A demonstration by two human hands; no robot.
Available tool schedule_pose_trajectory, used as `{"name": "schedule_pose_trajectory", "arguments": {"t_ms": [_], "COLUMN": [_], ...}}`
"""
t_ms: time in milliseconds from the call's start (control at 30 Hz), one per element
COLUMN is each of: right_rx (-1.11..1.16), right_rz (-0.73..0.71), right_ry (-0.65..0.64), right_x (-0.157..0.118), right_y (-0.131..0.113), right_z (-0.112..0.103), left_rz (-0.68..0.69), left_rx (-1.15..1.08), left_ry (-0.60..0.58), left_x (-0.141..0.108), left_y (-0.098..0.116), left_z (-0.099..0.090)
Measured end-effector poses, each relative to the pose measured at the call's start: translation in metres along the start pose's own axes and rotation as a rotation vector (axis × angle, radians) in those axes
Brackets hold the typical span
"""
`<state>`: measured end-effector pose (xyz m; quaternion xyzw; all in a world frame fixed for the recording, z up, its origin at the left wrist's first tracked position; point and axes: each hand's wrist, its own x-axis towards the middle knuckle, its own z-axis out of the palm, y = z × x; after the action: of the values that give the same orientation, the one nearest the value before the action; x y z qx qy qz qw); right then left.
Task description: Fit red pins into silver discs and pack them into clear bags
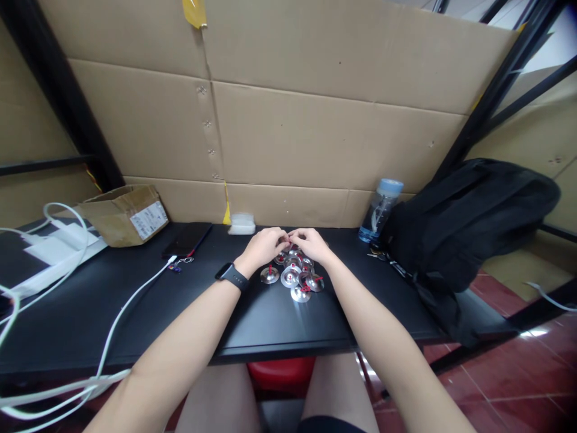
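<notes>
Small metal finger cymbals (291,276), silvery discs with red cords, lie in a loose pile on the black table (189,313). At the far side of the pile my left hand (267,243), with a black watch on its wrist, has its fingers closed in a pinch. Facing it, my right hand (310,243) pinches too, and the fingertips of both nearly meet. A bit of red cord (291,240) shows between them; whether a cymbal hangs from it is hidden by the hands. One cymbal (269,275) lies a little apart, left of the others.
A small clear plastic packet (242,224) lies against the cardboard wall (288,132). To the left are a phone (186,239), an open cardboard box (121,216) and white cables (110,337). On the right stand a water bottle (381,210) and a black backpack (469,222).
</notes>
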<state>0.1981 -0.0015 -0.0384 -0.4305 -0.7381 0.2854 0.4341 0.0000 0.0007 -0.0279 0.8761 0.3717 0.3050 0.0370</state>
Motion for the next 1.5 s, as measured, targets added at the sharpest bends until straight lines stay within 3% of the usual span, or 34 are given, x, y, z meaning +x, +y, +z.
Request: {"name": "schedule_pose_trajectory", "arguments": {"t_ms": [167,367,467,567,733,933,1133,1367,1500], "right_rx": [0.366,0.539,0.361,-0.037,-0.426,-0.490,-0.498,-0.501,-0.486], "right_rz": [0.098,0.068,0.051,0.060,0.137,0.208,0.219,0.261,0.221], "right_ry": [-0.054,0.008,0.125,0.271,0.225,0.175,0.128,0.066,0.141], "right_x": [-0.007,-0.009,-0.005,-0.002,-0.006,-0.009,-0.010,-0.009,-0.007], "right_y": [-0.012,-0.023,-0.005,0.022,0.059,0.075,0.076,0.067,0.065], "right_z": [0.004,0.002,-0.009,-0.029,-0.064,-0.074,-0.071,-0.071,-0.072], "left_rz": [0.006,-0.063,-0.182,-0.220,-0.288,-0.313,-0.322,-0.194,-0.174], "left_rx": [-0.152,-0.392,-0.318,-0.100,-0.027,-0.096,-0.114,0.018,0.093], "left_ry": [0.079,0.064,0.148,0.204,0.054,-0.012,0.016,-0.057,-0.059], "left_x": [0.002,0.007,0.006,0.000,-0.010,-0.009,-0.011,-0.012,-0.011], "left_y": [-0.004,-0.008,-0.023,-0.048,-0.081,-0.091,-0.091,-0.085,-0.083], "left_z": [0.002,-0.008,-0.010,-0.002,0.016,0.019,0.021,0.022,0.019]}}
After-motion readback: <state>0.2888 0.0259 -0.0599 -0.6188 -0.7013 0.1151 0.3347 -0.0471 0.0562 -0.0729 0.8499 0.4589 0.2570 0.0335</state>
